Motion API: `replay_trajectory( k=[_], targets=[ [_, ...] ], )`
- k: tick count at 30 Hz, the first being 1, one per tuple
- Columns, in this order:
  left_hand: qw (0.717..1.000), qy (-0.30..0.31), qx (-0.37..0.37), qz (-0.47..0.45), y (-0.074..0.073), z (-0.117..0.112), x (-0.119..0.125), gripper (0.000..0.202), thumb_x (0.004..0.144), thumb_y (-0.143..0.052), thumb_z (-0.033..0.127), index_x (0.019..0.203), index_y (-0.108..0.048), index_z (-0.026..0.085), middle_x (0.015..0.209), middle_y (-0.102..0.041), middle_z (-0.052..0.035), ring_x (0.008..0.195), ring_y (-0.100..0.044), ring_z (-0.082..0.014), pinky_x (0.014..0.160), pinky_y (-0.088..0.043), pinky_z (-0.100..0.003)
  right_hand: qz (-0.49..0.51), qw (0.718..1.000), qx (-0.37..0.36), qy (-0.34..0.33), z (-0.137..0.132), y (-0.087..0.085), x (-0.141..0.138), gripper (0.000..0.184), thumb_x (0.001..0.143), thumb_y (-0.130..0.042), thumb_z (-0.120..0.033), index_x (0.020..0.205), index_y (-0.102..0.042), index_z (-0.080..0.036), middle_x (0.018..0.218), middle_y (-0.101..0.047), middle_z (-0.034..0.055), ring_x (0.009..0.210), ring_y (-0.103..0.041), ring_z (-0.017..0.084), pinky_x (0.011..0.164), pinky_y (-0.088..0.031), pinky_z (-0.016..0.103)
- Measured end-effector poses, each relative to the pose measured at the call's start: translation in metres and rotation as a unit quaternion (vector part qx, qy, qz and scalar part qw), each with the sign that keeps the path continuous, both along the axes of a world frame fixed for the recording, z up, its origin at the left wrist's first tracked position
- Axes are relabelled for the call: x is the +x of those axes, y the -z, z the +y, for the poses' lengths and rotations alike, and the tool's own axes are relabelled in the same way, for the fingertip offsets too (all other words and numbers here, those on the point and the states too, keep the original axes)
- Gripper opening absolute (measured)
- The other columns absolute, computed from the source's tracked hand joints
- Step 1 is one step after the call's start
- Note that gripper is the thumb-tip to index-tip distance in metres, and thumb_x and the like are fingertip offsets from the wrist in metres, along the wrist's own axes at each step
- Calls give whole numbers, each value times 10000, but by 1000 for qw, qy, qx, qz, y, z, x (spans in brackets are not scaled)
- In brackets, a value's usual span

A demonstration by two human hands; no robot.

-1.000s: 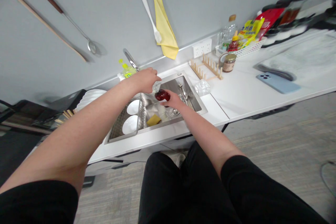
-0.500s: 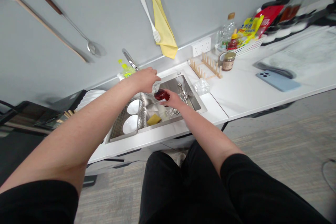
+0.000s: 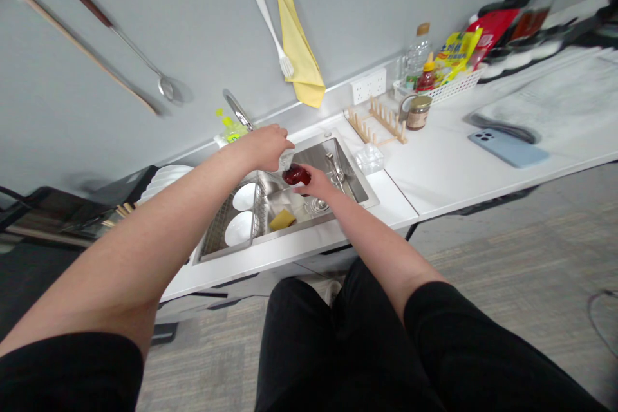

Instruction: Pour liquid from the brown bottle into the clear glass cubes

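Red item (image 3: 296, 174) is held over the sink (image 3: 358, 185), above the basin's middle, just by the drain (image 3: 318, 206). It is gripped from the right by the R hand (image 3: 319, 185), fingers curled round it, thumb on top; exact kind of item can't be told. L hand (image 3: 267, 145) is placed just above and left of it, knuckles up, fingers bent down and pinched on a clear piece (image 3: 288, 158) that touches the red item's top. Both forearms are stretched fwd from black sleeves.

Faucet (image 3: 236, 109) is seen just behind the L hand, w/ a soap bottle (image 3: 230, 132) beside it. Two white bowls (image 3: 245, 196) are set in a wire rack in the sink's left part; a yellow sponge (image 3: 282, 219) lies btwn rack and drain. On the counter to the right: clear box (image 3: 369, 158), wooden rack (image 3: 379, 121), jar (image 3: 418, 112), phone (image 3: 506, 148). A yellow cloth (image 3: 299, 58) is hung on the wall.
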State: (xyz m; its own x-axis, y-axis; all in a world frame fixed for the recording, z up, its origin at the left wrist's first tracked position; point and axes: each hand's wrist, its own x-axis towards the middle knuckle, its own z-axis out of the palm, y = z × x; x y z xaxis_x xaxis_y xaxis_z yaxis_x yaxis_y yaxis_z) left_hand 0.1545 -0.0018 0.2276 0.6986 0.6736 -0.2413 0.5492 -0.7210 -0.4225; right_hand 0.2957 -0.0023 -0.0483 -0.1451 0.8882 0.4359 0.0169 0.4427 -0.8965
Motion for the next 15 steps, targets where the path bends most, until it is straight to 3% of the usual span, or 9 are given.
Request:
replay_trajectory(
  k=[7, 15],
  targets=[
    [999, 19, 2, -37, 13, 15, -25, 711, 813, -758, 280, 1521, -790, 234, 1215, -703, -113, 1307, -641, -366, 1193, -485, -484, -7, 1000, -4, 0, -3, -3, 1, 940, 647, -1091, -325, 1518, -746, -240, 1397, -846, 104, 1277, -804, 370, 1212, -607, 597],
    [974, -30, -38, -221, 39, 9, -75, 873, 713, -917, 372, 1555, -766, 196, 1240, -692, -108, 1300, -663, -402, 1220, -489, -552, -11, 999, -17, -41, -3, 2, 1, 911, 683, -1063, -328, 1528, -730, -251, 1396, -837, 84, 1260, -799, 356, 1213, -616, 579]
  ],
)
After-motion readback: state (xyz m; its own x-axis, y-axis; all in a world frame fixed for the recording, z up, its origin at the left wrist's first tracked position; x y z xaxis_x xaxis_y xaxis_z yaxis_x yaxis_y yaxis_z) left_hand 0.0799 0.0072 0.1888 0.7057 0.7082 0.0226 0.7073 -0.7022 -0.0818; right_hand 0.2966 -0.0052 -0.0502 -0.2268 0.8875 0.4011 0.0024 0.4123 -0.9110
